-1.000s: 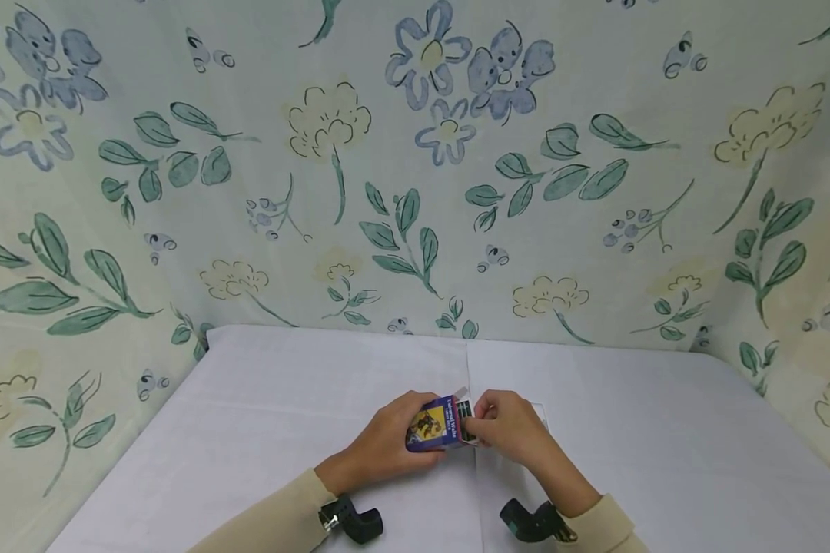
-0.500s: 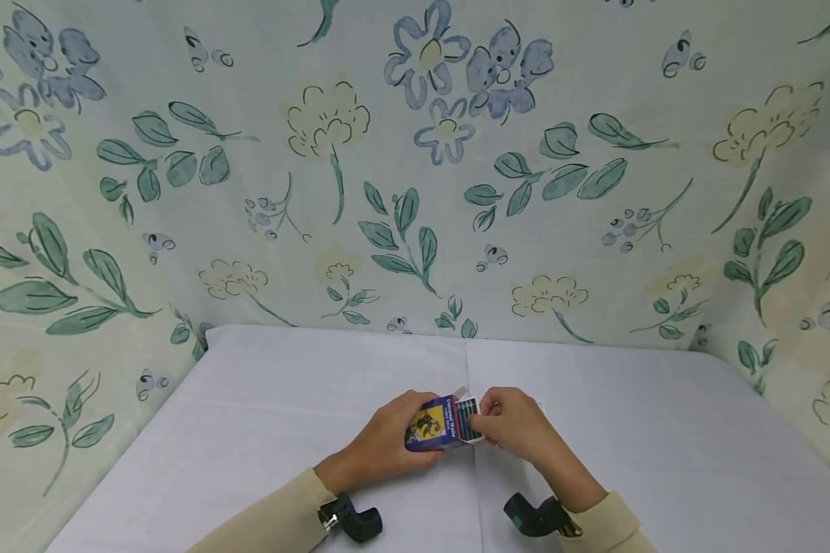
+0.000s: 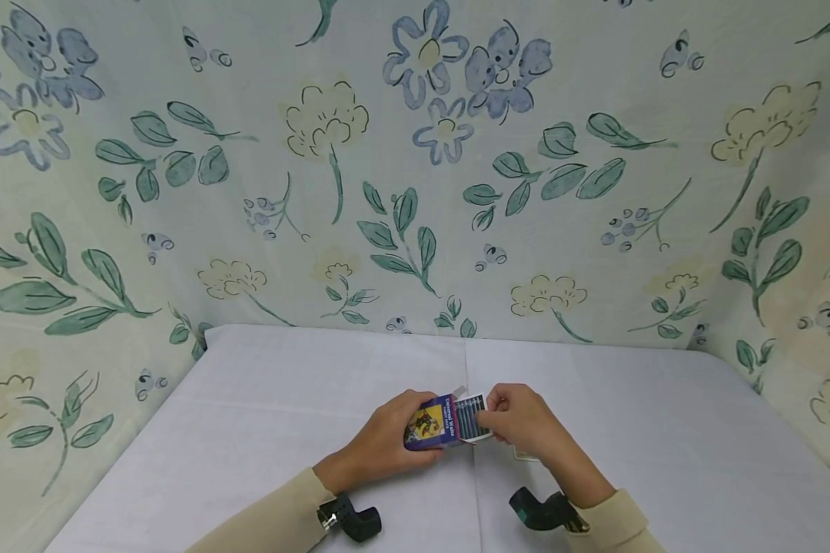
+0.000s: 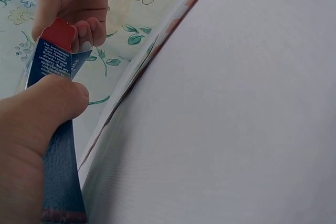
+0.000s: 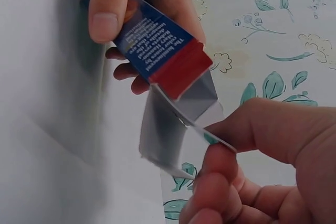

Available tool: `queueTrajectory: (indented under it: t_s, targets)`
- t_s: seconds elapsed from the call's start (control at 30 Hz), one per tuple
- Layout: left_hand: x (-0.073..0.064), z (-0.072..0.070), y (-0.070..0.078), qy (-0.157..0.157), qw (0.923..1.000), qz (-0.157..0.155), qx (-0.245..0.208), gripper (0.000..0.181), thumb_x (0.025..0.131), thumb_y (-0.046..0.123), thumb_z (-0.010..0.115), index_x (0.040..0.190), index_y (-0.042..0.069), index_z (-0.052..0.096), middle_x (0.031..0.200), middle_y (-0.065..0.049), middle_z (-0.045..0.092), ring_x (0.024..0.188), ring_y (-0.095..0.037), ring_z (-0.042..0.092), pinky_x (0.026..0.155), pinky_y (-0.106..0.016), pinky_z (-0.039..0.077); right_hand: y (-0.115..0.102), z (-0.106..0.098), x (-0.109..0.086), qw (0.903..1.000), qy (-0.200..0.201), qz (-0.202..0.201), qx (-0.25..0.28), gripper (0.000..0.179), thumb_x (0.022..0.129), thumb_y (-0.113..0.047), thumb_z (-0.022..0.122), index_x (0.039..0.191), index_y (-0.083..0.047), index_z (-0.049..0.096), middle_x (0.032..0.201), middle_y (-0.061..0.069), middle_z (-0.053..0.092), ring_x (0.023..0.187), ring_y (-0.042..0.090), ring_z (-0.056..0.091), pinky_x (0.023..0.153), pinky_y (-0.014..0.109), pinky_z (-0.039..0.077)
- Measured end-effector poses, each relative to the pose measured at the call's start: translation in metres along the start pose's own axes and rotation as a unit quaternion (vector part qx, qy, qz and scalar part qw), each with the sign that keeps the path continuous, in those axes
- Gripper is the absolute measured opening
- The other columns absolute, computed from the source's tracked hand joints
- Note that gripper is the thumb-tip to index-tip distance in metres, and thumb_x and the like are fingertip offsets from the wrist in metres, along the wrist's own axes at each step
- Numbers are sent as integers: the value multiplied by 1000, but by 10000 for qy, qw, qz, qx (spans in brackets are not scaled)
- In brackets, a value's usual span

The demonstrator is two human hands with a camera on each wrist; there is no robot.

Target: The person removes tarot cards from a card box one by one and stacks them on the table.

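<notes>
My left hand [image 3: 390, 436] grips a blue tarot card box [image 3: 430, 424] with a yellow picture panel and "Universal Waite" lettering. The box's right end is open, and a dark-striped card [image 3: 469, 419] sticks partly out of it. With thumb and fingertips, my right hand [image 3: 528, 421] pinches the outer edge of that card. In the right wrist view, a red end flap [image 5: 184, 72] and a grey-white flap [image 5: 163, 124] stand out from the box mouth. The left thumb [image 4: 63, 95] lies across the printed side of the box in the left wrist view.
A pale card-like corner [image 3: 526, 455] shows on the table under the right hand, mostly hidden. A white cloth [image 3: 304, 384] covers the table, with a fold line down its middle. Floral fabric [image 3: 415, 192] hangs behind and at both sides.
The right hand has drawn the card farther out of the box, moving slightly right and away. The left hand and box have stayed nearly still.
</notes>
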State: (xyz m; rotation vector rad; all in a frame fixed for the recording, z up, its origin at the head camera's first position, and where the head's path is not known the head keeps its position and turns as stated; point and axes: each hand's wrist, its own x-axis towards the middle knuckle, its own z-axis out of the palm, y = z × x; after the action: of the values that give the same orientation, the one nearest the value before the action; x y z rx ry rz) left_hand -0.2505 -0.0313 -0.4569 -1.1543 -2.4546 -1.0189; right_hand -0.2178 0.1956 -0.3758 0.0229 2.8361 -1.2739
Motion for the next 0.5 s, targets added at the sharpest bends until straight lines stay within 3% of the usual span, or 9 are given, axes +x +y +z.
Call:
queueTrajectory:
  t_s: [0.5]
  targets:
    - [0,-1,1,12,10000,-75,45,74,78,44,77,139,20,42,119,7,54,97,-5,51,83,-24,47,1,-10,0,9999,82,0,-84,16,81,-13,69,77,-7,55,63,4,58,55,18,51,50,28,42]
